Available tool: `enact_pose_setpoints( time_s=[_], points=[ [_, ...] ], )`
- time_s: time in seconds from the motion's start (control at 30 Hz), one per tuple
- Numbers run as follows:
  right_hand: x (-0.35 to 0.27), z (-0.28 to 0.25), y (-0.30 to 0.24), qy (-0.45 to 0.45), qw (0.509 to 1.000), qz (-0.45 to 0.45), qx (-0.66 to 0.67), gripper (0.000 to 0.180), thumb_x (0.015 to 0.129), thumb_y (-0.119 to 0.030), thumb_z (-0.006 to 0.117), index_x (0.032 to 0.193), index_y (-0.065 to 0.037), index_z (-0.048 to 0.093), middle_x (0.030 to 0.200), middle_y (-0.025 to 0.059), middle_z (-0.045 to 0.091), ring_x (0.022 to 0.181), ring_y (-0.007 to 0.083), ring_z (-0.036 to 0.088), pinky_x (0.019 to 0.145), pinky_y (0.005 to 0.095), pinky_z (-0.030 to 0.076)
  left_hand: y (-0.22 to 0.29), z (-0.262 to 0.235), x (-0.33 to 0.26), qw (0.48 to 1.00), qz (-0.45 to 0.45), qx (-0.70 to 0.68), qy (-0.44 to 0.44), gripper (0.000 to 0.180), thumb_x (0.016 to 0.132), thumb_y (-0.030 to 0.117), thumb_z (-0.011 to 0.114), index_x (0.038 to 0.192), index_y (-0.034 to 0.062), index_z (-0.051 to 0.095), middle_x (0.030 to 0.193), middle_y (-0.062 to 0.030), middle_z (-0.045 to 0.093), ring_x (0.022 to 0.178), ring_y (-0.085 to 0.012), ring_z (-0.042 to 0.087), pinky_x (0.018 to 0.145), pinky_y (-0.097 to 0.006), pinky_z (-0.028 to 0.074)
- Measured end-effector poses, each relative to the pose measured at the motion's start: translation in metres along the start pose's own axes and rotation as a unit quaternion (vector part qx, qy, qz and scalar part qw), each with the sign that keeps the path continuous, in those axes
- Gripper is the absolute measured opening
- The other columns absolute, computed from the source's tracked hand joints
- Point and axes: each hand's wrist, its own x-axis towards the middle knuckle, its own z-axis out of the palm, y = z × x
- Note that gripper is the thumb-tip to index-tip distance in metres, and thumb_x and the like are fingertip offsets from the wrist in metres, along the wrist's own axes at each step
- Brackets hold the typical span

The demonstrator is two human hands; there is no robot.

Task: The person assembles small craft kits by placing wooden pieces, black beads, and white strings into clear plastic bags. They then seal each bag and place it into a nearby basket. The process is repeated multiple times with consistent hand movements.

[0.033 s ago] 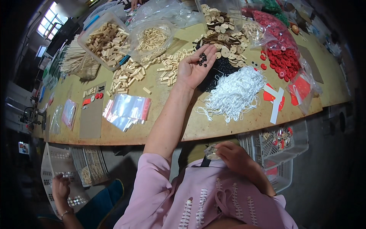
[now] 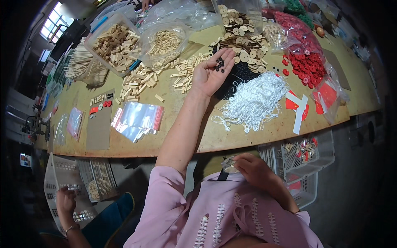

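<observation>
My left hand (image 2: 211, 74) reaches out over the wooden table (image 2: 231, 136), palm up and cupped, with several small black beads (image 2: 220, 65) lying in it. It hovers at the left edge of a heap of black beads (image 2: 242, 76). Just right of that heap lies a pile of white cords (image 2: 256, 99). My right hand (image 2: 257, 171) stays close to my chest below the table edge, pinching a small clear bag (image 2: 228, 165).
Brown wooden discs (image 2: 242, 37), red discs (image 2: 308, 66), pale wooden blocks (image 2: 136, 80), a tub of blocks (image 2: 113, 41) and clear zip bags (image 2: 138, 120) cover the table. White baskets (image 2: 304, 159) stand under it. Another person's hand (image 2: 66, 202) is at lower left.
</observation>
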Motion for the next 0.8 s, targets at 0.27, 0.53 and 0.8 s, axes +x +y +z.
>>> enact_pose_setpoints(
  time_s=[0.27,0.53,0.8],
  points=[
    [0.0,0.001,0.001,0.003,1.0,-0.007,0.008,0.009,0.088,0.0,0.065,0.095,-0.002,0.059,0.096,0.0163,0.066,0.092,0.0381,0.067,0.08,0.0439,0.056,-0.001,0.004,-0.004,1.0,0.009,0.019,0.02,0.067,0.089,-0.005,0.038,0.156,-0.0104,0.033,0.164,-0.0245,0.035,0.154,-0.0365,0.035,0.126,-0.052,0.033],
    [-0.005,-0.01,-0.005,-0.007,0.988,-0.097,-0.12,0.009,0.089,-0.003,0.07,0.097,-0.002,0.068,0.116,0.0145,0.069,0.109,0.0342,0.068,0.091,0.0402,0.058,0.003,-0.016,0.009,0.988,-0.046,-0.137,0.046,0.049,0.099,-0.006,0.049,0.148,-0.0082,0.045,0.149,-0.0294,0.05,0.133,-0.0363,0.056,0.115,-0.052,0.047],
    [-0.008,0.011,0.009,-0.06,0.998,0.008,0.025,0.015,0.088,-0.005,0.06,0.102,-0.002,0.058,0.107,0.0154,0.058,0.105,0.0367,0.057,0.089,0.0446,0.049,0.005,-0.011,0.005,0.981,0.038,0.116,0.149,0.039,0.104,-0.003,0.055,0.142,-0.0106,0.051,0.142,-0.0227,0.06,0.13,-0.0306,0.062,0.106,-0.038,0.058]
  ],
)
